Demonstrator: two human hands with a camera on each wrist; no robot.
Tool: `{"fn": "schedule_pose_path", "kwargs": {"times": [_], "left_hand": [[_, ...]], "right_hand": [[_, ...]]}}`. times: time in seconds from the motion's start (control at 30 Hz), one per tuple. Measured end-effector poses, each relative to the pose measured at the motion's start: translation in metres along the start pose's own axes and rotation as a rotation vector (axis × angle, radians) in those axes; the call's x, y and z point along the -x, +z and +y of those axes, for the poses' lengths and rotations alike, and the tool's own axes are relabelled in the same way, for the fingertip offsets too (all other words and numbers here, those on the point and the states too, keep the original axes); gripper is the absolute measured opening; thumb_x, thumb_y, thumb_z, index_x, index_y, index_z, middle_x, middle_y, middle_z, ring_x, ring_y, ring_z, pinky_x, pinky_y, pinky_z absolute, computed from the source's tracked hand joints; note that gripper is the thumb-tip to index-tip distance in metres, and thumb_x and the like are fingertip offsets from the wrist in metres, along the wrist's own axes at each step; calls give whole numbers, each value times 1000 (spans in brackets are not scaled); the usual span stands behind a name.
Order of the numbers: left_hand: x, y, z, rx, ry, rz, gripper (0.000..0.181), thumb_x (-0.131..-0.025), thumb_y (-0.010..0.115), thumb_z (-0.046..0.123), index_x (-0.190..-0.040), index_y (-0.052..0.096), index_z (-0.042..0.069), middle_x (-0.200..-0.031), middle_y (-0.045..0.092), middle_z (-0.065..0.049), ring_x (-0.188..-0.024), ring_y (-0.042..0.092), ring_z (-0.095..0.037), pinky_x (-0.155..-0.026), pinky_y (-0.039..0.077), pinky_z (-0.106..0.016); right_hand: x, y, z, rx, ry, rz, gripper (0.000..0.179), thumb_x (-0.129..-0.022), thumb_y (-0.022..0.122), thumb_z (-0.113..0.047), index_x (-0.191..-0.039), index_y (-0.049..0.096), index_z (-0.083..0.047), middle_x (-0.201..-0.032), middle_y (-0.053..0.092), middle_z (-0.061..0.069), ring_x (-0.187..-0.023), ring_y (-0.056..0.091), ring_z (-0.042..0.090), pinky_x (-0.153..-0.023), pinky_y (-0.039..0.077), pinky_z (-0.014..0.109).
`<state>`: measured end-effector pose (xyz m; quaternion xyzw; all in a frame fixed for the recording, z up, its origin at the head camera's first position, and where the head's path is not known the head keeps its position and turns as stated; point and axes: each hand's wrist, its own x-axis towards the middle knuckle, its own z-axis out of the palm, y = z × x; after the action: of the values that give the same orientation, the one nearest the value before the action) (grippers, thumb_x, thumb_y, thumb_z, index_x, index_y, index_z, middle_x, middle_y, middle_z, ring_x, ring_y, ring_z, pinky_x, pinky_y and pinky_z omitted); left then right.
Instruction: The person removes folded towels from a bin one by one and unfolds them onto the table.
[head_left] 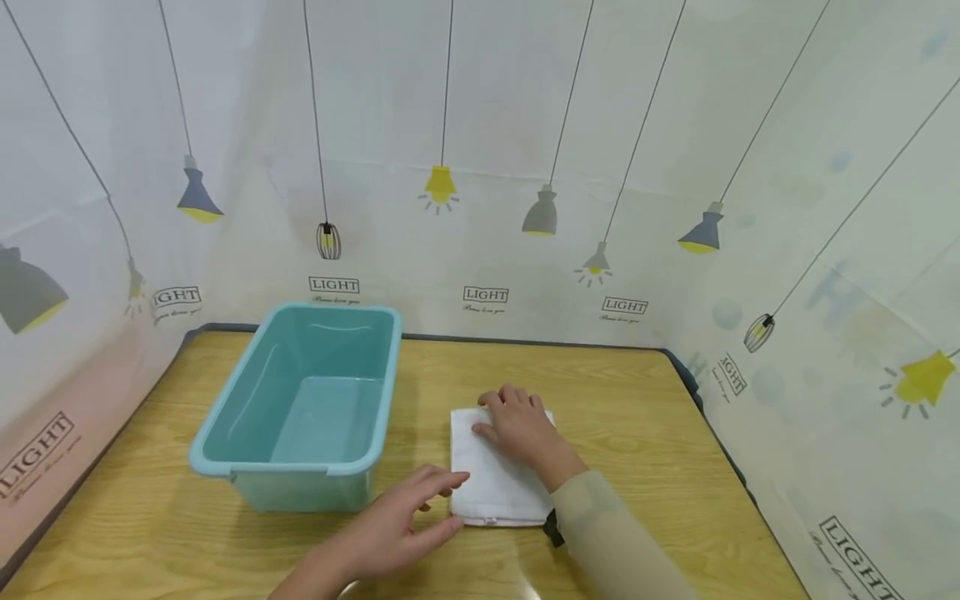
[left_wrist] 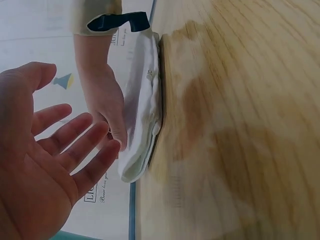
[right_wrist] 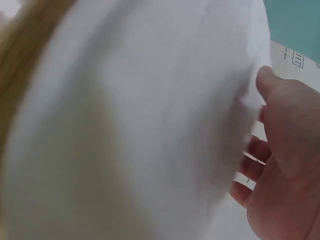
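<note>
A white folded towel (head_left: 491, 487) lies flat on the wooden table, its near edge showing a small tag. My right hand (head_left: 522, 427) is over the towel's far right part, fingers loosely bent toward the far edge. Seen from the right wrist, the towel (right_wrist: 150, 100) fills most of the picture, and the thumb of the right hand (right_wrist: 290, 140) touches its edge. At the towel's near left corner is my left hand (head_left: 390, 525), thumb and fingers spread with nothing between them. The left wrist view shows that palm (left_wrist: 40, 185) facing the towel's stacked layers (left_wrist: 142, 110).
To the left of the towel stands a light-blue plastic basin (head_left: 296, 467), with nothing seen inside. The wooden table (head_left: 622, 442) ends at a dark edge against a light curtain (head_left: 480, 242) printed with lamps. A black strap (head_left: 553, 529) is at the right wrist.
</note>
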<state>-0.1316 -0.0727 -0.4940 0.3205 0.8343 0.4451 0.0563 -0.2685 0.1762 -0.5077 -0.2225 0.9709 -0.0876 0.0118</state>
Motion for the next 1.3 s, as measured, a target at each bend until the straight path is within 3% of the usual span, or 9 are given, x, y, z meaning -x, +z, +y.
{"fn": "schedule_pose_path", "kwargs": {"times": [0.1, 0.27, 0.47, 0.67, 0.93, 1.07, 1.3], "left_hand": [[-1, 0, -1, 40, -33, -27, 48, -111, 66, 39, -155, 61, 19, -143, 67, -5, -127, 67, -30, -99, 60, -39], [-4, 0, -2, 93, -76, -55, 50, -112, 65, 39, -156, 60, 17, -148, 65, -8, -130, 66, -34, -97, 59, -37], [-6, 0, -6, 102, -90, -56, 54, -111, 65, 41, -157, 58, 13, -146, 65, -8, -128, 68, -31, -97, 58, -36], [-6, 1, -10, 118, -84, -55, 53, -111, 66, 37, -156, 59, 10, -136, 67, -10, -115, 72, -17, -94, 60, -32], [-10, 2, -12, 146, -148, -82, 53, -111, 67, 33, -157, 58, 9, -135, 68, -10, -110, 71, -14, -91, 60, -28], [-10, 2, -13, 148, -158, -86, 52, -111, 67, 32, -156, 59, 7, -134, 68, -10, -109, 71, -12, -91, 59, -28], [-10, -2, -16, 191, -199, -107, 50, -112, 64, 29, -158, 57, 8, -136, 67, -12, -111, 70, -14, -91, 57, -28]], "right_hand": [[4, -6, 3, -5, 45, -19, 49, -112, 61, -49, -149, 59, -17, -142, 58, 13, -139, 54, 38, -114, 42, 59], [18, -22, 11, -101, 61, 4, 41, -112, 63, -42, -143, 63, -16, -142, 61, 15, -139, 55, 39, -115, 41, 58], [43, -32, 28, -178, 15, 25, 21, -112, 65, -31, -126, 71, -16, -121, 68, 5, -112, 66, 24, -102, 55, 49], [72, -35, 47, -285, -5, -17, 14, -112, 65, -25, -123, 71, -19, -114, 64, -5, -100, 61, 11, -87, 58, 35], [111, -37, 72, -368, -107, -60, 13, -110, 67, -19, -121, 75, -21, -111, 62, -5, -93, 56, 4, -80, 54, 27], [128, -35, 83, -397, -131, -95, 22, -110, 66, -11, -122, 77, -26, -111, 61, -3, -88, 52, 3, -77, 51, 26], [140, -29, 90, -496, -179, -165, 36, -103, 75, -7, -132, 80, -28, -116, 59, 4, -89, 54, 9, -77, 51, 24]]}}
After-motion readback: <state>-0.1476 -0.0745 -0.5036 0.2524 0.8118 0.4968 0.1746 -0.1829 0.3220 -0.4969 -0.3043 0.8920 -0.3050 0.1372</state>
